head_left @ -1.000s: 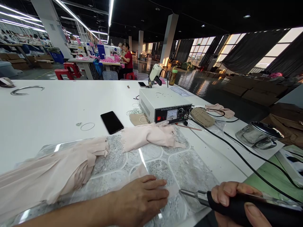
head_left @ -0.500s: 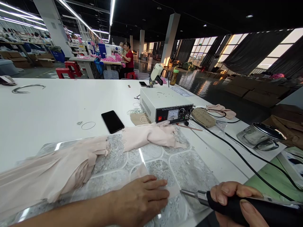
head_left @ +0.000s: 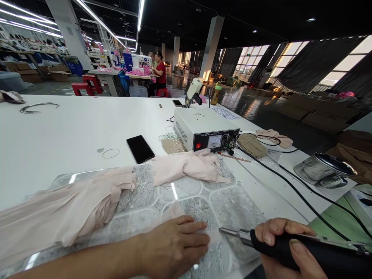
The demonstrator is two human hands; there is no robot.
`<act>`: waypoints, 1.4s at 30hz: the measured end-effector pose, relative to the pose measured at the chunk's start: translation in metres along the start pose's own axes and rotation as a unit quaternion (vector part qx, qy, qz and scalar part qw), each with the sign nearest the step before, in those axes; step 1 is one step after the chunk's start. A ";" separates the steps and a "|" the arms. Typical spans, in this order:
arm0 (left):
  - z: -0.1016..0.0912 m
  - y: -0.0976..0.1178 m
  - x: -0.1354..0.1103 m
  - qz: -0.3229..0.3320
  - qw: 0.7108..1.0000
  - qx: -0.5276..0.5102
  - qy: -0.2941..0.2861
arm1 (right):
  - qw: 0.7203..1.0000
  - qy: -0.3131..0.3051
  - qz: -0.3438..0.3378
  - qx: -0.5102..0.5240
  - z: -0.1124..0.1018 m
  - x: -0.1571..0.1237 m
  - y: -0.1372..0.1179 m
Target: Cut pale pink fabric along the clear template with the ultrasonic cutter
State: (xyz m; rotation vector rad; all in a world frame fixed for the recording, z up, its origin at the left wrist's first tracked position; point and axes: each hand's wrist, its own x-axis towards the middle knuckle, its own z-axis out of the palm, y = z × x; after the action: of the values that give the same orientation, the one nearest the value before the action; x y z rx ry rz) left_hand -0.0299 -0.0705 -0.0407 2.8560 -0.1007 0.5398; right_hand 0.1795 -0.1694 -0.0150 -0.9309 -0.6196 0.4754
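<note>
My left hand (head_left: 177, 245) lies flat, palm down, over a thin pale pink fabric strip (head_left: 214, 235) on the grey stone-patterned mat (head_left: 232, 205). Its fingers are stretched out, and part of the strip is hidden under them. In my right hand (head_left: 286, 242) is a black ultrasonic handpiece (head_left: 305, 252) with a metal tip, fingers wrapped around the body. The tip points left, at the strip's right end; I cannot tell whether it touches. A layered stack of pink fabric (head_left: 72, 205) lies at the left, and a smaller pile of pink pieces (head_left: 186, 168) lies beyond my left hand.
A white generator box (head_left: 206, 128) stands behind the pile, with a black cable (head_left: 276, 176) running right. A phone (head_left: 140, 149) lies left of it, a lidded glass jug (head_left: 322, 170) at the right edge. Farther back, a person in red (head_left: 159, 71) sits at a sewing machine.
The whole view has shifted slightly. The handpiece has moved a little up and left, its tip nearer my left fingers. My left hand stays flat on the strip.
</note>
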 end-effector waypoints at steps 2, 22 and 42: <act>0.000 0.000 -0.001 -0.001 1.000 0.000 -0.002 | 1.000 -0.011 0.007 -0.009 -0.003 -0.001 0.000; 0.002 0.000 -0.001 0.011 1.000 0.014 0.021 | 0.998 -0.029 0.034 -0.042 -0.015 -0.005 -0.005; 0.003 0.000 -0.002 0.012 0.999 0.010 0.036 | 0.998 -0.058 0.031 -0.002 0.008 -0.015 0.002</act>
State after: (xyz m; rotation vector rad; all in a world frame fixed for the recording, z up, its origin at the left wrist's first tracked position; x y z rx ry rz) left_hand -0.0304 -0.0707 -0.0437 2.8533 -0.1181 0.6514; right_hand 0.1629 -0.1733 -0.0176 -0.9323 -0.6989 0.5863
